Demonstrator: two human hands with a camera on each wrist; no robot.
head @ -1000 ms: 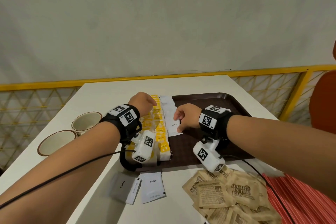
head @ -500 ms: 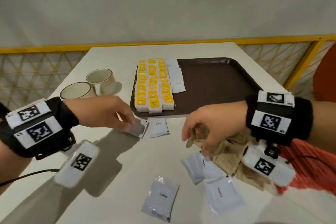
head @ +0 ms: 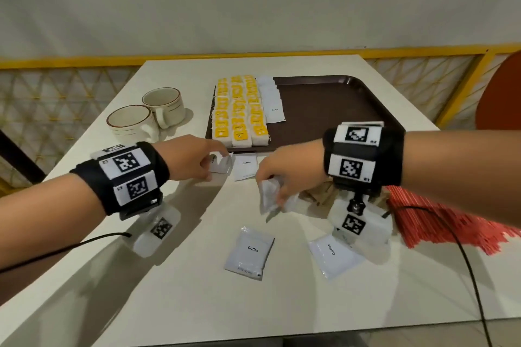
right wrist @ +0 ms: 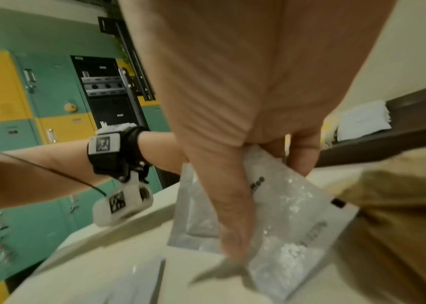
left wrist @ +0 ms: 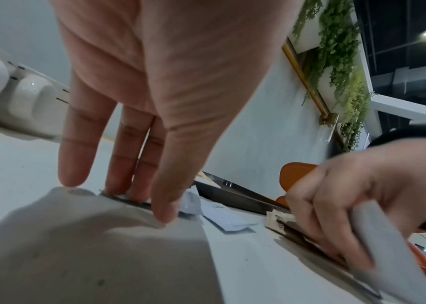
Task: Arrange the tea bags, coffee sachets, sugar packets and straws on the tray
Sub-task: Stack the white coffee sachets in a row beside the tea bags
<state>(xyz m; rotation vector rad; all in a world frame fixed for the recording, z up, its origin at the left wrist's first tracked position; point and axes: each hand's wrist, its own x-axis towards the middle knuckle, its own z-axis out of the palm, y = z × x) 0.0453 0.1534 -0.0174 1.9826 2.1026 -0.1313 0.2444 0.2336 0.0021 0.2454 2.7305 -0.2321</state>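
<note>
1. The white table carries the brown tray, which holds three rows of yellow tea bags along its left side and one row of white coffee sachets beside them; the rest of the tray is bare.
2. The red straws and brown sugar packets wait on the table at the right, off the tray.
3. A second ago both hands were over the tray at the sachet row; now they have pulled back to the table in front of it, so the next batch of coffee is being gathered.
4. The right hand pinches a couple of coffee sachets between thumb and fingers, lifted off the table.
5. The left hand presses straight fingers onto a sachet just before the tray's near edge; it is not yet gripped.
6. Three more sachets lie loose on the table, so the coffee row is far from finished.
</note>
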